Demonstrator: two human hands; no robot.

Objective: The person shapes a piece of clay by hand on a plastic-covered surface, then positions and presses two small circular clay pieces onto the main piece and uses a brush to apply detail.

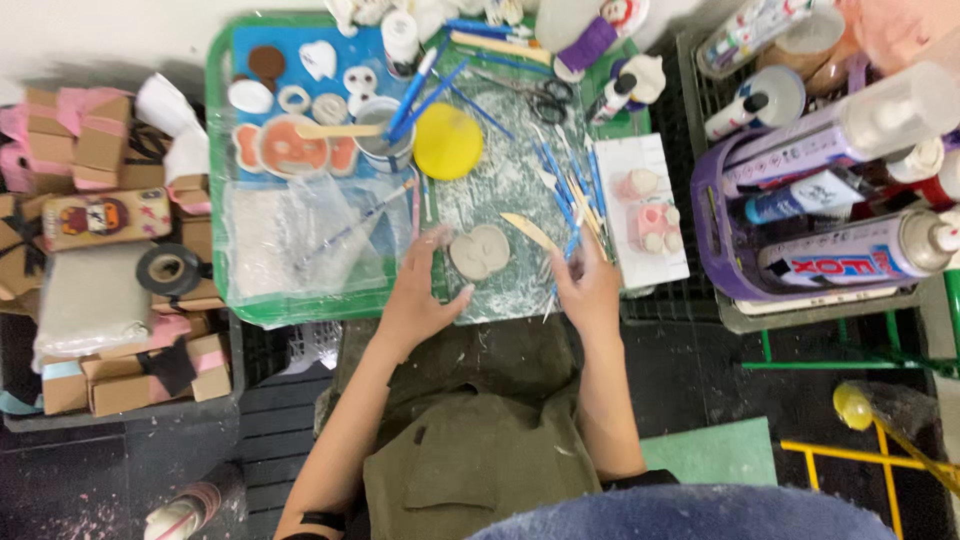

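Left hand (418, 297): fingers loose and apart, steadying a pale clay piece (480, 251) on the green tray (222, 170). Right hand (588, 282): grip clamped on a wooden modelling tool (532, 232) beside the clay.

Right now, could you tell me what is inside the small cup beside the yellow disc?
The cup holds several blue-handled tools leaning out to the right, and a wooden stick lies across its rim. Its bottom is hidden, so any liquid cannot be seen.

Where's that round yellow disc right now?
In the head view, the yellow disc lies toward the back of the green tray, just right of the cup of blue tools and beyond the grey clay piece between the hands.
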